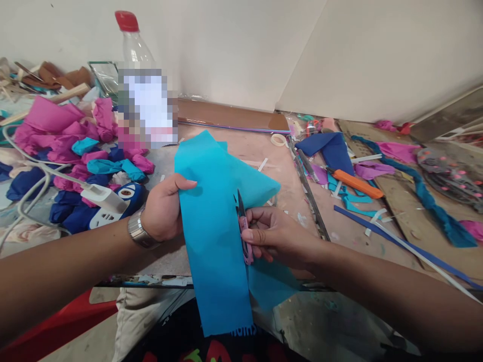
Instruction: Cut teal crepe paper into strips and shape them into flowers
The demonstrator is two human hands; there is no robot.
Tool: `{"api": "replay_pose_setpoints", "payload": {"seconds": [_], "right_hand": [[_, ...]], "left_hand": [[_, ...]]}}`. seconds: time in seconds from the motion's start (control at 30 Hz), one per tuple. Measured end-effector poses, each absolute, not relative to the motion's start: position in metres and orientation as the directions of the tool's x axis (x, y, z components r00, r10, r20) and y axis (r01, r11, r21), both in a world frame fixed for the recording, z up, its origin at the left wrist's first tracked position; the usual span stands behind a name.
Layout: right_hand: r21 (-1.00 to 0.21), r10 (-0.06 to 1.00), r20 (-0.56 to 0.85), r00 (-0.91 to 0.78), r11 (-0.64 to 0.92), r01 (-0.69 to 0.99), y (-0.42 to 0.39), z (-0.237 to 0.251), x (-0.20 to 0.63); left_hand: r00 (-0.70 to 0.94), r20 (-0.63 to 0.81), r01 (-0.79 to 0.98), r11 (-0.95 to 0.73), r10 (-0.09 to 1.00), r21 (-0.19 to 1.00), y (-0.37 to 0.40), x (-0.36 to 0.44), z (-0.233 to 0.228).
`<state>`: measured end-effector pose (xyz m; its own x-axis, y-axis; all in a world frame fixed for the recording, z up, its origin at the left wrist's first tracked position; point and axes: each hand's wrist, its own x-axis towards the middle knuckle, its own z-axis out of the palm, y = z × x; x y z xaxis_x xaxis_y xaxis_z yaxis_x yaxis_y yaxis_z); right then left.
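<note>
A long folded strip of turquoise paper or thin cloth [211, 221] hangs in front of me, its lower end past the table's front edge. My left hand [166, 205] grips its left side, thumb on top and the other fingers hidden behind. In my right hand [273, 231] is a pair of small scissors [247, 246] with pink handles. Their dark blades point up and stand a little apart at the strip's right edge. Another turquoise part [256, 183] spreads behind the blades to the right, and a thinner flap [271, 284] hangs below my right hand.
Pink and blue bundles [56, 120] crowd the left, with a white charger [103, 197] and cable on a power strip. A red-capped bottle [127, 22] stands behind. To the right lie an orange utility knife [356, 183], a tape roll [278, 140] and cloth scraps.
</note>
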<state>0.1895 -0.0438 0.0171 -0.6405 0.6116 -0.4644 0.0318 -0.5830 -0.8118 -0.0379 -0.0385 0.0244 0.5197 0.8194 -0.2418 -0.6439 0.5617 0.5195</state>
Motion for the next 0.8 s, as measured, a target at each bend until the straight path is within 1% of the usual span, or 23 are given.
{"api": "replay_pose_setpoints", "payload": {"seconds": [0.1,0.23,0.4,0.57,0.8], "right_hand": [[-0.806,0.611,-0.471,-0.636,-0.591,0.03,-0.0451,0.0172,0.1915],[-0.806,0.599,-0.476,-0.644,-0.589,0.048,-0.0456,0.0157,0.193],[-0.814,0.6,-0.478,-0.641,-0.578,0.067,-0.0451,0.012,0.193],[-0.82,0.606,-0.465,-0.646,-0.569,0.056,-0.0454,0.0093,0.1931],[-0.811,0.597,-0.468,-0.651,-0.583,0.049,-0.044,0.0182,0.1917]], "left_hand": [[0.484,-0.294,-0.627,0.561,0.824,0.541,-0.0381,-0.0357,0.0277],[0.403,-0.32,-0.633,0.514,0.857,0.579,-0.0362,-0.0343,0.0286],[0.421,-0.325,-0.634,0.531,0.847,0.562,-0.0353,-0.035,0.0255],[0.405,-0.326,-0.63,0.52,0.854,0.577,-0.0347,-0.0361,0.0254],[0.422,-0.317,-0.629,0.527,0.849,0.572,-0.0357,-0.036,0.0234]]}}
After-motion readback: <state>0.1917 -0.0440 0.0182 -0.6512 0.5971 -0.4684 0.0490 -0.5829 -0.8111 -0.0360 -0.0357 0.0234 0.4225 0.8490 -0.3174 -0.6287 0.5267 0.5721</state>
